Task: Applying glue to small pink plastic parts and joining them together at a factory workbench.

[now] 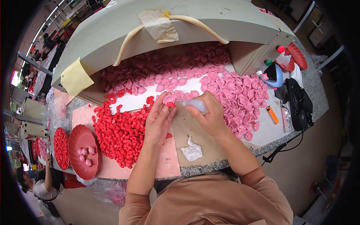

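Note:
Between the fingertips of my left hand (158, 122) is a small pink molded piece (169, 99) with a red part (170, 104) against it. My right hand (213, 117) is wrapped round a translucent white squeeze bottle (198, 106), tilted so its nozzle points at the pink piece. Whether the nozzle touches it is too small to tell. A big heap of small red molded parts (122, 135) lies left of my left hand. To the right of my right hand spreads a heap of pink shell-like pieces (240, 97).
A grey box-like housing (210, 28) arches over more pink pieces. At left stand a red scalloped tray (83, 170) with several pink balls and a tray of red parts (61, 148). Nearby lie crumpled tissue (192, 150), an orange lighter (272, 115) and a black bag (300, 107).

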Demonstrator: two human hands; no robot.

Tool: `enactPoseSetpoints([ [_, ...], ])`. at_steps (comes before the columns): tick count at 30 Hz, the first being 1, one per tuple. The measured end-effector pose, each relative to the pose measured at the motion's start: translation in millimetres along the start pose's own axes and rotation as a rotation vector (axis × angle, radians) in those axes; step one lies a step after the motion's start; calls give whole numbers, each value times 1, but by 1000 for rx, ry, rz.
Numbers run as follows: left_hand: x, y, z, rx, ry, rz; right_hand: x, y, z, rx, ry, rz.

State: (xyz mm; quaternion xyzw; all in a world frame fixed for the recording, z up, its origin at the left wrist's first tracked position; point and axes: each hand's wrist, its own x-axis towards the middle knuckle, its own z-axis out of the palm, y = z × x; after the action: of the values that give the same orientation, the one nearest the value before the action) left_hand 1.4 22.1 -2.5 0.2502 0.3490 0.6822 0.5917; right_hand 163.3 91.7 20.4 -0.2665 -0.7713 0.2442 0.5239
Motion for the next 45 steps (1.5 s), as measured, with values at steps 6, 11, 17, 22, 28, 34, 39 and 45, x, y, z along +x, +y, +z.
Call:
enactPoseSetpoints([
  [6, 0, 0, -1, -5, 4, -9, -1, -1, -1, 8, -15, 22],
  [11, 0, -2, -3, -32, -1, 6, -1, 3, 0, 0, -4, 25],
  [17, 0, 1, 0, -41, 37, 7, -1, 3, -4, -9, -26, 75],
  [22, 1, 0, -6, -150, 3, -63, -2, 1, -3, 200, 42, 234],
  [28, 0, 2, -3, -165, -25, -95, -2, -1, -2, 157, -16, 165],
  [34, -1, 1, -4, -179, -39, -87, 1, -5, -1, 156, -48, 189],
  [39, -1, 2, -3, -173, -32, -88, 1, -6, -2, 157, -50, 198],
  [45, -1, 2, -2, -175, -27, -91, -4, 2, -3, 191, -46, 251],
])
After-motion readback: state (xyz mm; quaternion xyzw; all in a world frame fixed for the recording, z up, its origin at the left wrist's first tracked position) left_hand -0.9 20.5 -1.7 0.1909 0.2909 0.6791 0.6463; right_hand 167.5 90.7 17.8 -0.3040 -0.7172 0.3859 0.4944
